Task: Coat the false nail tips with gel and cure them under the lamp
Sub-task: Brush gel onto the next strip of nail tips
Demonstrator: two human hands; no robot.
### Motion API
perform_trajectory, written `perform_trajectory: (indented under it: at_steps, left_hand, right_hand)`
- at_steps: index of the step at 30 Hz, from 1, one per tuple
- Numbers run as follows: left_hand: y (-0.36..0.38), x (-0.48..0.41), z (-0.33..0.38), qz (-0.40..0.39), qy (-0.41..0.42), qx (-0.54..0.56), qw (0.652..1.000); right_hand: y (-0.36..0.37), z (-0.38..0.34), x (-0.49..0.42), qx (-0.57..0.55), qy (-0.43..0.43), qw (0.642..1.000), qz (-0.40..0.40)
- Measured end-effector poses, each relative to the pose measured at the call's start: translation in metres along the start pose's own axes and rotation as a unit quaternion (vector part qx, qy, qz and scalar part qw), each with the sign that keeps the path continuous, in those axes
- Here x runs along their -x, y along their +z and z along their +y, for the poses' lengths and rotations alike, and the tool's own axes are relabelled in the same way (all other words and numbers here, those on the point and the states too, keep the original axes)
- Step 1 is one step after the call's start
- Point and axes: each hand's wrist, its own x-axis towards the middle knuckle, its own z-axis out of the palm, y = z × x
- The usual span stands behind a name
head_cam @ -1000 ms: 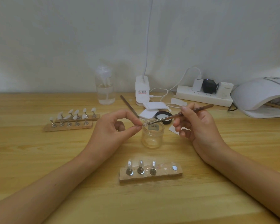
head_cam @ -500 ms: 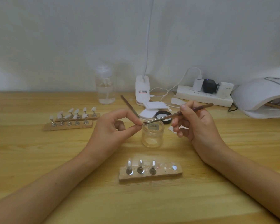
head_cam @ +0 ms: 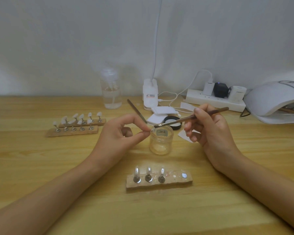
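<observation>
Middle of the frame, right over an open glass jar (head_cam: 161, 141) sitting on the wooden worktop (head_cam: 41, 167): got the left hand (head_cam: 120, 133) pinching a small clear nail tip (head_cam: 150, 130) between thumb and forefinger, other fingers curled loosely behind. Coming in from the right, got the right hand (head_cam: 209, 129) gripping a thin brown brush (head_cam: 183, 119) pen-style, bristle end right up against that tip above the jar's rim; looks like contact, but can't say for sure at this size. Lower centre, nearest the camera: got a rough tan holder block (head_cam: 176, 183) with three little metal stands on its left part, each carrying an upright clear tip (head_cam: 149, 170), plus a small shiny disc (head_cam: 184, 175) near its right end. Over at mid left, two more holder strips (head_cam: 71, 132) lying side by side, loaded with white tips (head_cam: 81, 116). Just behind the jar: black lid (head_cam: 176, 126), a couple of white pads (head_cam: 160, 111), and a second slim tool (head_cam: 136, 110) lying diagonally. Further back along the wall: clear pump bottle (head_cam: 111, 92), white clip base (head_cam: 150, 94) of a desk light with its neck running up out of the frame, and a white power strip (head_cam: 214, 101) with plugs in it. Far right edge, well apart from both hands: white curing lamp (head_cam: 270, 100), small blue light showing on top, something brownish inside its opening, can't make out what.
</observation>
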Motion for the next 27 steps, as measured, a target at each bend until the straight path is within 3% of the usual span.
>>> perform_trajectory:
  at_steps: [6, 11, 15, 20, 24, 27]
  left_hand:
    - [-0.0001, -0.0001, -0.0007, 0.000, -0.006, 0.007, 1.000]
    - [-0.0008, 0.0008, 0.0001, -0.007, -0.004, 0.000, 1.000]
    - [-0.0012, 0.0015, 0.0005, -0.003, -0.016, -0.003, 1.000]
    - [-0.0004, 0.0012, 0.0014, 0.003, -0.033, -0.003, 0.999]
    - [-0.0007, 0.0012, 0.0025, 0.007, -0.045, 0.002, 0.999]
    - [-0.0006, 0.0011, 0.0030, 0.005, -0.051, 0.007, 0.999]
  right_hand:
    - [-0.0003, 0.0023, -0.0004, 0.017, 0.014, 0.999, 0.026]
    - [0.0022, -0.0009, 0.0017, 0.018, 0.001, 1.000, -0.015]
    - [-0.0006, 0.0022, -0.0001, 0.015, 0.018, 0.999, 0.025]
    - [0.0017, 0.0013, 0.0011, 0.004, 0.002, 1.000, -0.022]
    - [-0.0009, 0.0036, -0.0006, 0.013, 0.017, 1.000, 0.019]
    - [-0.0007, 0.0014, -0.0007, -0.011, 0.006, 1.000, 0.005]
